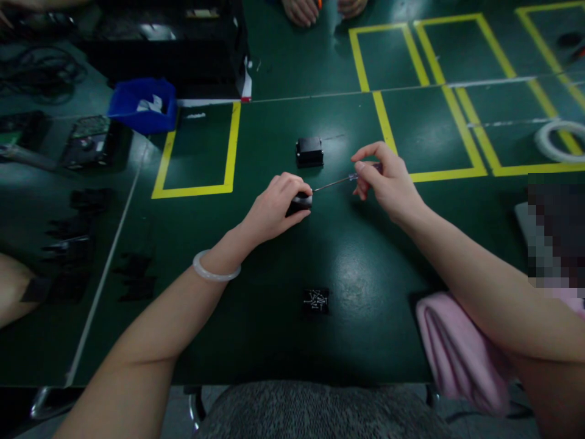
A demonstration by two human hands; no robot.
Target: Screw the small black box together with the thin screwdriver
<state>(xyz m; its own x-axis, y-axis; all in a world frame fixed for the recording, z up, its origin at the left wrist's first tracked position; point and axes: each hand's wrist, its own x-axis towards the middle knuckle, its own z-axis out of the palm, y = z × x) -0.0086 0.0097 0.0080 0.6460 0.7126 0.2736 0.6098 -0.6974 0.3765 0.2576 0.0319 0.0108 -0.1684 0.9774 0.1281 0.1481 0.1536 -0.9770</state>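
Observation:
My left hand (284, 206) is closed round a small black housing (301, 202) and presses it on the green table (365, 317). Between the fingers of my right hand (381, 180) is the handle of a screwdriver (336, 182), held nearly level. Its thin metal shaft points left, and the tip meets the housing's right side by my left fingertips. Just beyond sits a second black box-shaped part (309, 151). Nearer to me lies a small dark tray of loose screws (316, 300). My left palm hides most of the held housing.
A blue bin (144, 105) stands at the back left beside a large black machine (183, 49). Dark parts (73, 231) lie to the left. A pink cloth (461, 353) and a white tape roll (560, 140) are at the right. Another person's hands (304, 9) show at the far side.

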